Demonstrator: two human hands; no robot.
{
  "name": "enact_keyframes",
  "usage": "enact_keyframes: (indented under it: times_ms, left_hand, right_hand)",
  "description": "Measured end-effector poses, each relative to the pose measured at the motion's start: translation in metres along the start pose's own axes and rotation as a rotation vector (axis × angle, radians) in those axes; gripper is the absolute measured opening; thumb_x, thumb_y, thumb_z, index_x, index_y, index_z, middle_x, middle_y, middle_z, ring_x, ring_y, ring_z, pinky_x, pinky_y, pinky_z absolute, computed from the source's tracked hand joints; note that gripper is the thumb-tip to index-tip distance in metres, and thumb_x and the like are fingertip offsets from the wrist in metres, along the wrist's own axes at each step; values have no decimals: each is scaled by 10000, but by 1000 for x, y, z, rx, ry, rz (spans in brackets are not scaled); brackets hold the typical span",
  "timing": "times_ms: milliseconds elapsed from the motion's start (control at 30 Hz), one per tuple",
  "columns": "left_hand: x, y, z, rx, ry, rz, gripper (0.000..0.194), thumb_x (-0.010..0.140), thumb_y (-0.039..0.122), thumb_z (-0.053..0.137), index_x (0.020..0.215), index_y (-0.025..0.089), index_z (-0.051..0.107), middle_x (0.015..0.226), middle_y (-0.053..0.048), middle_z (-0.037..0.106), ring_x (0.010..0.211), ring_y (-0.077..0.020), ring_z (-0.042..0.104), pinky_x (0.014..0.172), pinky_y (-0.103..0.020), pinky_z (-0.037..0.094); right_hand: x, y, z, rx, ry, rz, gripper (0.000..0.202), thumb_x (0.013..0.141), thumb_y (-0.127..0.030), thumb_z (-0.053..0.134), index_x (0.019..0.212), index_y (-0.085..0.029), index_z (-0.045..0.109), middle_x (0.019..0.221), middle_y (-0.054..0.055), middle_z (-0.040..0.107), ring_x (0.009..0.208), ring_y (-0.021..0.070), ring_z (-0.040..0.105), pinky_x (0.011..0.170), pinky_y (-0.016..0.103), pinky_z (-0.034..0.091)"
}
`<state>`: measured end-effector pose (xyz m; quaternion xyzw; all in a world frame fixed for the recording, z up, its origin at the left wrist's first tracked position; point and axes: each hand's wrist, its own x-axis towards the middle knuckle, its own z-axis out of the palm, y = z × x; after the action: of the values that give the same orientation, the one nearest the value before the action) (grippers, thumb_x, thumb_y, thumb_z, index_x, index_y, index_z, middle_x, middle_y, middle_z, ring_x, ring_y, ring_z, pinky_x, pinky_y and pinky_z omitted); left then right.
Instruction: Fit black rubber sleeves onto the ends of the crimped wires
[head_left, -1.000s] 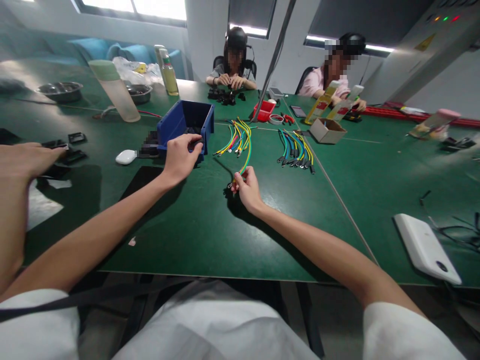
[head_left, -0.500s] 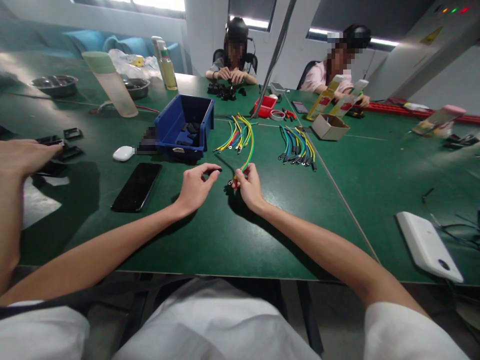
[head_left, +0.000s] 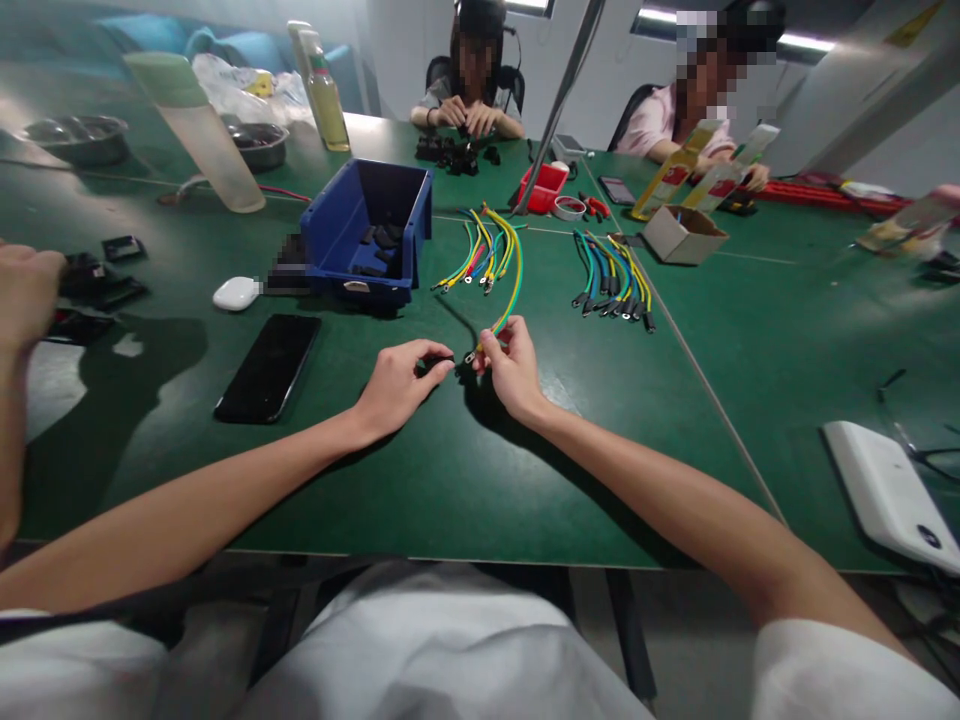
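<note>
My left hand (head_left: 397, 388) is closed in a pinch on a small black sleeve (head_left: 448, 361). Just to its right, my right hand (head_left: 514, 365) grips a yellow-green wire (head_left: 517, 283) close to its ring terminal (head_left: 470, 357), which points at the sleeve. A narrow gap seems to separate the two. Beyond my hands lies a bunch of coloured wires (head_left: 480, 250) with ring terminals. A second bunch of wires (head_left: 616, 280), to the right, has black sleeves on its near ends. Several loose black sleeves (head_left: 382, 237) lie inside the blue bin (head_left: 420, 230).
Left of my hands are a black phone (head_left: 268, 370) and a white earbud case (head_left: 236, 293). A white power bank (head_left: 892, 490) sits at the right edge. Another person's hand (head_left: 26, 290) is at far left. Two people work across the table, near a small cardboard box (head_left: 682, 238).
My left hand has moved slightly right, bringing the black sleeve nearer the ring terminal. The camera view has tilted down a little. The hand at far left has shifted left.
</note>
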<state>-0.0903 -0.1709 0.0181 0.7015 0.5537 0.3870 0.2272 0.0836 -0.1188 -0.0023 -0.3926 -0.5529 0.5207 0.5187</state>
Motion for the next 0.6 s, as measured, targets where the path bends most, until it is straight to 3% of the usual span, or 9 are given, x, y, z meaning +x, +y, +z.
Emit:
enact_keyframes:
  times_ms: [600]
  left_hand:
    - [-3, 2, 2, 25, -41, 126, 147, 859, 279, 626, 958, 194, 694, 922, -41, 740, 792, -173, 666, 752, -301, 529]
  right_hand:
    - [-8, -7, 7, 39, 39, -33, 296, 841, -403, 665, 872, -234, 424, 727, -60, 576, 626, 109, 646, 589, 254, 511]
